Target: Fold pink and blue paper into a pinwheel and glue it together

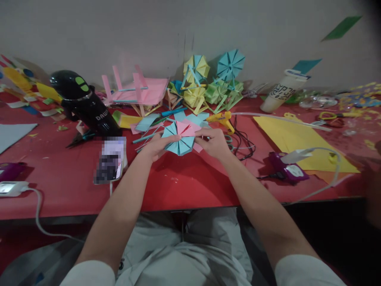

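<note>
A folded paper pinwheel (179,138) with blue and pink segments is held just above the red table (74,178). My left hand (156,145) grips its left edge with the fingers closed on the paper. My right hand (212,142) pinches its right edge, thumb on top. Loose blue and pink paper pieces (149,123) lie just behind the pinwheel. A yellow glue gun (222,118) rests on the table close behind my right hand.
A phone (110,159) lies left of my hands by a black bottle (86,105). Finished paper fans (214,85) and a pink paper table (139,92) stand by the wall. A yellow sheet (303,145), a purple device (287,169) and a white cup (281,93) are right.
</note>
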A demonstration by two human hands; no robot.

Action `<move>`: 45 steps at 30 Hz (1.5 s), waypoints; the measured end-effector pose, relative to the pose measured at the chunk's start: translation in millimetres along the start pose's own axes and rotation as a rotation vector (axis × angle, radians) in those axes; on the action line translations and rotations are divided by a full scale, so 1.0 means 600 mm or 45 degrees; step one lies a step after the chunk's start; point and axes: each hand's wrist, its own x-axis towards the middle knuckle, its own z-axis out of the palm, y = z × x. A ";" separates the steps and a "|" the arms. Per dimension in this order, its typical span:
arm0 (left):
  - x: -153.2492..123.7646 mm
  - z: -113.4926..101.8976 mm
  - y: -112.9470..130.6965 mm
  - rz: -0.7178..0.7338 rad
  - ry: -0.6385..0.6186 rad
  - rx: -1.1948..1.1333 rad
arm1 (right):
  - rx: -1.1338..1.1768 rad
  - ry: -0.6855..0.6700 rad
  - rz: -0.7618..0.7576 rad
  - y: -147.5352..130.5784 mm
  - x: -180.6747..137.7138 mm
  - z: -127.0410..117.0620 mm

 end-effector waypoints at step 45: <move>-0.003 -0.005 0.001 0.050 -0.008 -0.054 | -0.045 0.025 0.086 0.003 0.000 0.001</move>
